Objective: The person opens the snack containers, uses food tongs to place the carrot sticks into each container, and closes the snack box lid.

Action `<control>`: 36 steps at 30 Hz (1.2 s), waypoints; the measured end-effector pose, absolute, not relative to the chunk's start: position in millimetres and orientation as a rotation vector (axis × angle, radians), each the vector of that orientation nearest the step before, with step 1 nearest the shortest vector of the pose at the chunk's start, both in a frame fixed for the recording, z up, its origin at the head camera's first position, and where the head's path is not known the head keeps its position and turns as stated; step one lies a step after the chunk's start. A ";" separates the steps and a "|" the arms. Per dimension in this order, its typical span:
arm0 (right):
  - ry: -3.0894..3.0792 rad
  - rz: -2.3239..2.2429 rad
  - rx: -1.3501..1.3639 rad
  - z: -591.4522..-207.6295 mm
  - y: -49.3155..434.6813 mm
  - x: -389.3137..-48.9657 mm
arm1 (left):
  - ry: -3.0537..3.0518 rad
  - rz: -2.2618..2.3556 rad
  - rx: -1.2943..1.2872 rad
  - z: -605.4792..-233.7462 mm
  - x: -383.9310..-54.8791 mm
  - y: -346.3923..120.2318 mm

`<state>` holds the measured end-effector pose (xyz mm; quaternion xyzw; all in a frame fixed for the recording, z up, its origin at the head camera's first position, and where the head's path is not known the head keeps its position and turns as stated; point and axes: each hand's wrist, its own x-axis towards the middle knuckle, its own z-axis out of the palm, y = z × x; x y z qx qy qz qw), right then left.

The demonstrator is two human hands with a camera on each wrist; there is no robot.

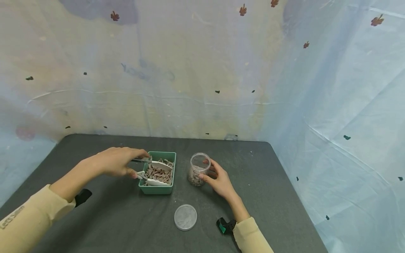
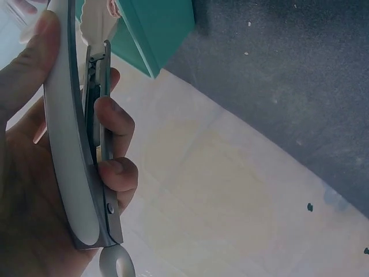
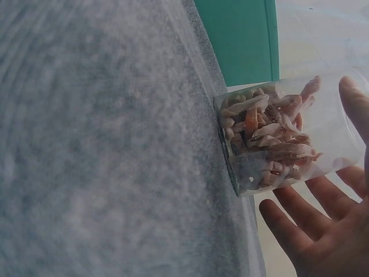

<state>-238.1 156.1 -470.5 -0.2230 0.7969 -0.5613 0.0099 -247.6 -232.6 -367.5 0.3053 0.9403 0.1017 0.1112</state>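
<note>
My left hand [image 1: 115,162] grips a pair of tongs [image 2: 72,133] with pale handles and white scalloped tips. Those tips [image 1: 161,165] stand spread apart over small, shrivelled, brownish-pink pieces [image 1: 157,174] in a green rectangular box [image 1: 155,190]. Right of the box, a clear cylindrical jar [image 1: 193,173] stands upright without a lid. Similar pieces [image 3: 271,130] fill its lower part. My right hand [image 1: 223,182] holds the jar from its right side, thumb on one side and fingers on the other.
A round translucent lid [image 1: 185,217] lies flat on the dark grey table [image 1: 133,225], nearer me than the jar. Pale patterned sheeting [image 1: 190,70] hangs behind the table and along its right side. Tiny pale crumbs dot the tabletop.
</note>
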 end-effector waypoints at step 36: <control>2.551 -1.777 -0.674 -510.9 160.6 -259.4 | 2.743 0.276 0.905 -361.7 -256.6 -229.4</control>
